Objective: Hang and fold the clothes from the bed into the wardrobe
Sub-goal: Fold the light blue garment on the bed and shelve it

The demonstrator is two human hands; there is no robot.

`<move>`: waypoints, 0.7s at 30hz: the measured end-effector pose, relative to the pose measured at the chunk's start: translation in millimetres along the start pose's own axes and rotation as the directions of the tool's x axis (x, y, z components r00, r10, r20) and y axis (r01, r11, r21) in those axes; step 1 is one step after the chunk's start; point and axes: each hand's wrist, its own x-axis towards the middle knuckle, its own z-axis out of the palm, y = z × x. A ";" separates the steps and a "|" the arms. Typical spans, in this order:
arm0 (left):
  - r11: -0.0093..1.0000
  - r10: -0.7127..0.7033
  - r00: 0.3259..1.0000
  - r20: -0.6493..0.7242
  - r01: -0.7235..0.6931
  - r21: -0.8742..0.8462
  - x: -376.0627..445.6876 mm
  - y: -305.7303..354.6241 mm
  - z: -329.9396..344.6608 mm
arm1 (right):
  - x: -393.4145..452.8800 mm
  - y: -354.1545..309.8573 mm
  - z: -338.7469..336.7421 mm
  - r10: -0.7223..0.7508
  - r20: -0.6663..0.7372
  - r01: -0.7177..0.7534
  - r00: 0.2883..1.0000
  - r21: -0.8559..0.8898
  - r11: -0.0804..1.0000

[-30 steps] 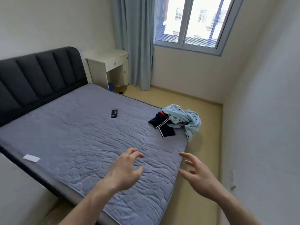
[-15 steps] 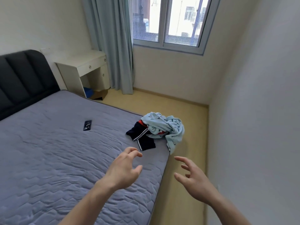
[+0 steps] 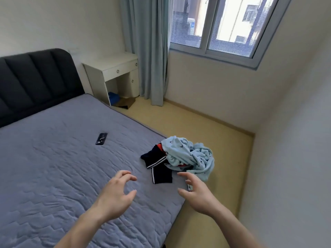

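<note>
From the head view, a bed [image 3: 53, 176] with a bare grey quilted mattress fills the left and lower part of the frame, its dark padded headboard [image 3: 35, 81] against the far left wall. The pile of clothes [image 3: 180, 158] sits at the mattress's right edge near its foot corner: a light blue patterned garment [image 3: 189, 154] bunched on top, with one end drooping over the edge toward the floor, a dark navy garment with white stripes [image 3: 159, 167] spread flat beside it toward the bed's middle, and a bit of red cloth showing between them. Both hands hover above the mattress just short of the pile, holding nothing. The left hand [image 3: 114, 196] has its fingers spread and loosely curled, near the navy garment but apart from it; the right hand [image 3: 197, 192] is likewise spread with relaxed fingers, over the bed's right edge, close below the hanging blue end. A small dark phone-like object [image 3: 101, 138] lies flat farther up the mattress, well apart from the clothes. Right of the bed runs a strip of bare yellowish floor [image 3: 206, 133] between the mattress edge and the right wall. A white desk [image 3: 114, 72] stands in the far corner beside a grey-blue curtain [image 3: 148, 51] and window [image 3: 223, 24].
</note>
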 end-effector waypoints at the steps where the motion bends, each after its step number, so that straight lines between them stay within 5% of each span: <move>1: 1.000 -0.015 1.000 -0.012 0.015 -0.004 15.9 -1.9 1.9 | 16.3 3.2 -5.3 -0.006 0.016 0.006 1.000 -0.008 1.000; 12: 0.992 -0.121 0.993 0.018 0.121 -0.030 191.9 6.9 33.2 | 168.7 46.6 -82.0 0.085 0.064 -0.078 0.994 -0.111 0.991; 21: 0.947 -0.311 0.950 0.038 0.313 -0.071 293.7 -2.0 67.3 | 346.9 106.6 -114.5 0.168 0.245 -0.100 0.955 -0.266 0.959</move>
